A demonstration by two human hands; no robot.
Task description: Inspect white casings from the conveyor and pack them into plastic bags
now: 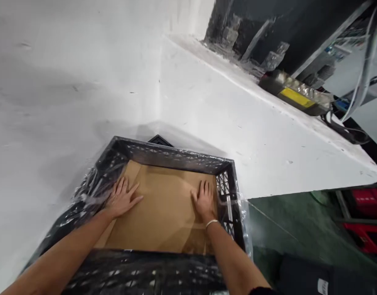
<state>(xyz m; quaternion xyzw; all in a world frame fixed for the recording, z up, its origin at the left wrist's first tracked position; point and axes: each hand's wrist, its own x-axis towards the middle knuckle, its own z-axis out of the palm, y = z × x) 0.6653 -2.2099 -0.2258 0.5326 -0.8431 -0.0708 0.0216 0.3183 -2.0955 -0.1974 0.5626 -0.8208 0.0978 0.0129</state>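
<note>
Left hand (119,202) and right hand (204,202) lie spread on cardboard (163,205). It looks light, fairly stiff, best held by opposite edges.

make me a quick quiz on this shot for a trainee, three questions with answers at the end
1. True or false: the cardboard lies inside the black crate.
2. The left hand and the right hand both lie on: a) the white wall, b) the green floor, c) the cardboard.
3. Which arm wears a pale band at the wrist?

Key:
1. True.
2. c.
3. The right arm.
</note>
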